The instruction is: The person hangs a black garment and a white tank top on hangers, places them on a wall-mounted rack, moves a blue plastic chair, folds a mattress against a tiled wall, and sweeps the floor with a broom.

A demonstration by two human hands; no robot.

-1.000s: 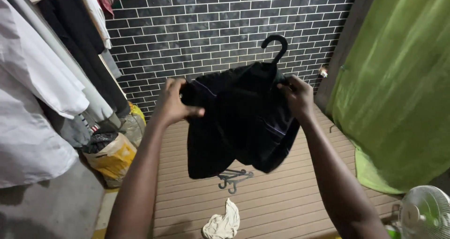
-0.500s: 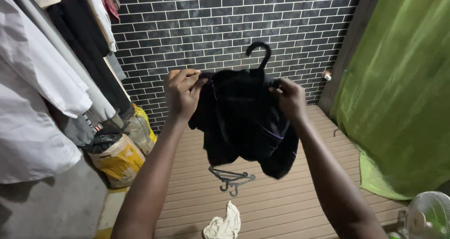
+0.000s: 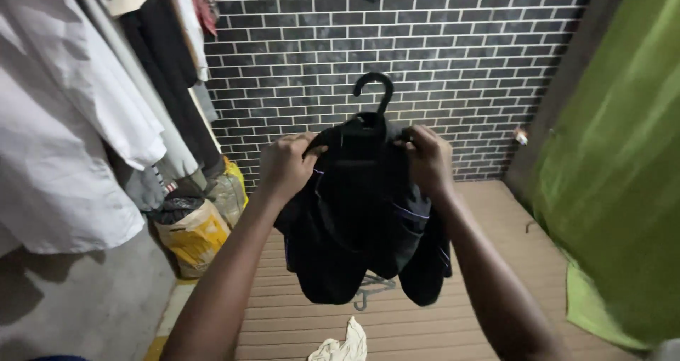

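Note:
I hold a black garment point(image 3: 361, 226) with thin purple trim up in front of me, draped over a black plastic hanger point(image 3: 374, 92) whose hook sticks up above it. My left hand point(image 3: 287, 166) grips the garment's upper left edge by the hanger's shoulder. Gripping the upper right edge is my right hand point(image 3: 425, 159). The garment hangs down in folds between my forearms and hides most of the hanger.
White and dark clothes point(image 3: 78, 120) hang on a rail at the left. Yellow sacks point(image 3: 191, 230) stand below them. A green curtain point(image 3: 623, 177) fills the right. On the slatted floor lie spare hangers point(image 3: 372, 290) and a cream cloth point(image 3: 343, 347). A dark brick wall point(image 3: 425, 42) is behind.
Both hands have drawn closer together at the hanger's shoulders, and the garment now hangs straighter over it. The view has shifted, so the fan at the lower right is out of frame.

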